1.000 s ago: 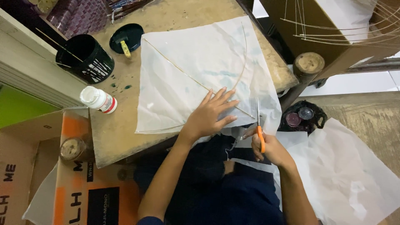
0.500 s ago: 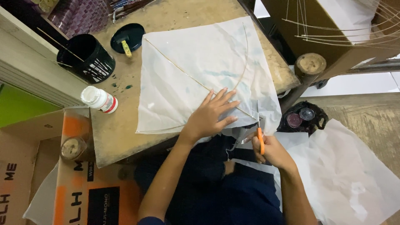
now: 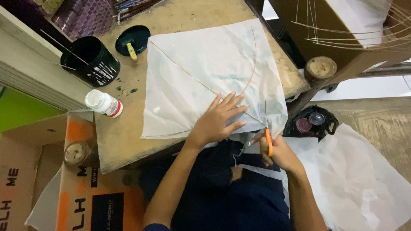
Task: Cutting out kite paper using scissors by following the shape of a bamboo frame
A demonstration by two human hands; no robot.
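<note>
Left hand (image 3: 218, 119) flat, palm down, fingers spread, pressing white paper kite (image 3: 205, 81) on the wooden table (image 3: 124, 137); grasping nothing. Fingertips point toward the kite's near corner, lying across the thin bamboo spine stick (image 3: 192, 79). Left forearm runs down toward the body. Right hand (image 3: 278, 152) clenched on orange-handled scissors (image 3: 267, 137), blades pointing up from the fingers into the kite's edge just beside the left fingertips. Beyond the left fingers: black cup (image 3: 92, 62), black lid (image 3: 132, 39), white bottle (image 3: 104, 103). Loose white paper sheets (image 3: 359, 179) lie right of the right hand.
</note>
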